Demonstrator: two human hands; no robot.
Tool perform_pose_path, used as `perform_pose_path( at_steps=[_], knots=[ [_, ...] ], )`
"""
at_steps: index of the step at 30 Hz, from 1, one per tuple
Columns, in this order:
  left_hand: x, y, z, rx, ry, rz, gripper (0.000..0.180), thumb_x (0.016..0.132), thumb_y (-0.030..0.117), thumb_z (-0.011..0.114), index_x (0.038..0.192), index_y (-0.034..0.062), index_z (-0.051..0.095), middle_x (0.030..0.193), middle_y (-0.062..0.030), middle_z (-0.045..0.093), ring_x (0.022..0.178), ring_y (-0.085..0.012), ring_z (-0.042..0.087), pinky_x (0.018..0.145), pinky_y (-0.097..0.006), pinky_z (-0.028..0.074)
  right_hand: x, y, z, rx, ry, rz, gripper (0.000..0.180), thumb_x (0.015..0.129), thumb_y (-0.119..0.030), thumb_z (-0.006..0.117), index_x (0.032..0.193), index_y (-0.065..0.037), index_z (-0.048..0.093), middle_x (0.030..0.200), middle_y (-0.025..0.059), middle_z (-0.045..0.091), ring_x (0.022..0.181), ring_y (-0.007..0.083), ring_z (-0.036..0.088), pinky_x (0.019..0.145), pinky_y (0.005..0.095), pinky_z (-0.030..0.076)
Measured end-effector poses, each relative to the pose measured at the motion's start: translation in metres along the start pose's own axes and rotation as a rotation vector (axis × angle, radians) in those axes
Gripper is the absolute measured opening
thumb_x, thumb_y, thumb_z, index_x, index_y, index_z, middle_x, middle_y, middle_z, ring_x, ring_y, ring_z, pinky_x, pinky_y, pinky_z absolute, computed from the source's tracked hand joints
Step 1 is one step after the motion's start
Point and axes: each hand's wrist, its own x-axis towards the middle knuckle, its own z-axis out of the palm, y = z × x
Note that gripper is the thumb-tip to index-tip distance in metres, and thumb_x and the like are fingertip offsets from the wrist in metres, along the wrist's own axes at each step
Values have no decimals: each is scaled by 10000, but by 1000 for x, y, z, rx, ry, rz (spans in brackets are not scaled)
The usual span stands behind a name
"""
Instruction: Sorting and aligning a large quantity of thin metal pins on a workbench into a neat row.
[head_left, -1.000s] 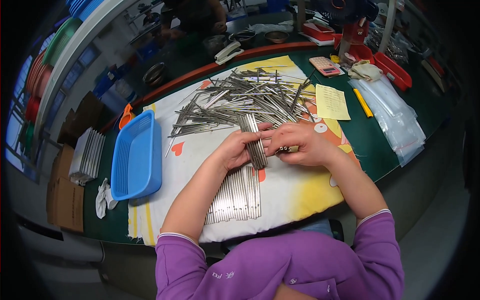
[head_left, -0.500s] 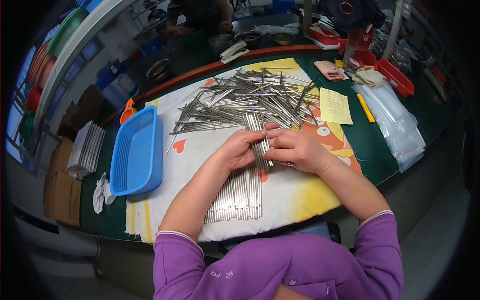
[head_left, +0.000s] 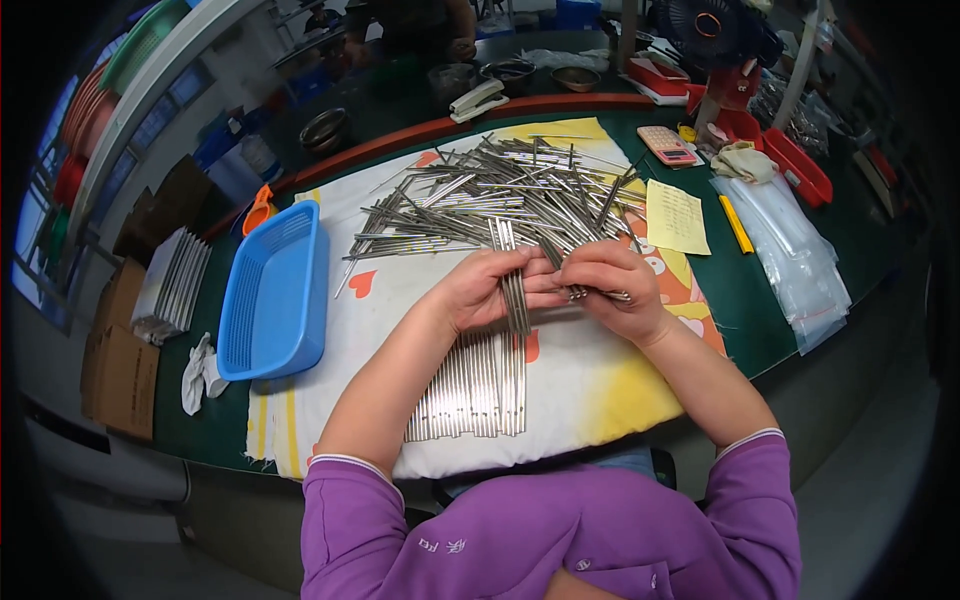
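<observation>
My left hand (head_left: 486,287) holds several thin metal rods (head_left: 513,290) side by side, its thumb lying across them. Just to the right, my right hand (head_left: 618,290) is closed on a few more of these rods (head_left: 551,254), which slant up toward the far side. Beyond both hands lies a large loose pile of metal rods (head_left: 520,190), crossing in all directions. Under my left wrist, a flat row of rods (head_left: 465,392) is laid parallel on the white patterned cloth (head_left: 575,420).
A blue plastic basket (head_left: 272,300) stands left of the cloth. To the right are a yellow note (head_left: 676,217), a pink calculator (head_left: 667,146), a yellow marker (head_left: 737,224) and clear plastic bags (head_left: 790,260). A red ledge (head_left: 390,140) runs along the back; another person is behind it.
My right hand has moved right, away from my left, taking some rods from the held bundle. Fewer rods now lie in my left hand.
</observation>
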Motion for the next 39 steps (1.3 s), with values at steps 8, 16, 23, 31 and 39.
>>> perform_pose_path(
  at_steps=[8, 16, 23, 31, 39],
  knots=[
    [-8, 25, -4, 194, 130, 115, 423, 982, 206, 291, 1293, -81, 287, 1293, -260, 415, 1185, -371, 453, 971, -443, 431, 2, -6, -12, 82, -148, 22, 247, 654, -16, 717, 889, -61, 657, 846, 52, 601, 755, 190, 576, 641, 276, 472],
    [-8, 25, -11, 143, 39, 132, 449, 974, 219, 321, 1323, -58, 270, 1348, -249, 362, 1236, -381, 393, 1009, -471, 380, -6, -30, 9, 66, -762, -181, 188, 651, -93, 666, 825, -83, 597, 848, 25, 542, 797, 201, 565, 626, 332, 485],
    [-5, 19, -8, 209, 8, 141, 488, 949, 172, 391, 1352, -47, 224, 1370, -246, 333, 1256, -379, 368, 1019, -468, 368, -5, -26, 5, 314, -814, 77, 242, 705, -30, 611, 941, -81, 623, 1006, 43, 560, 968, 230, 545, 830, 335, 458],
    [-3, 8, -1, 233, -76, 166, 559, 901, 122, 505, 1355, -42, 223, 1362, -235, 351, 1246, -353, 391, 1012, -449, 383, 3, -12, 6, 173, -309, 253, 200, 706, 2, 626, 888, -82, 621, 979, 47, 585, 917, 236, 568, 814, 358, 466],
    [1, -1, 10, 66, -115, 121, 533, 961, 253, 370, 1365, -45, 192, 1389, -246, 302, 1238, -341, 403, 1010, -403, 386, 3, -8, 13, -248, -284, -189, 203, 670, -88, 672, 864, -144, 648, 969, 16, 584, 909, 204, 561, 752, 329, 454]
  ],
)
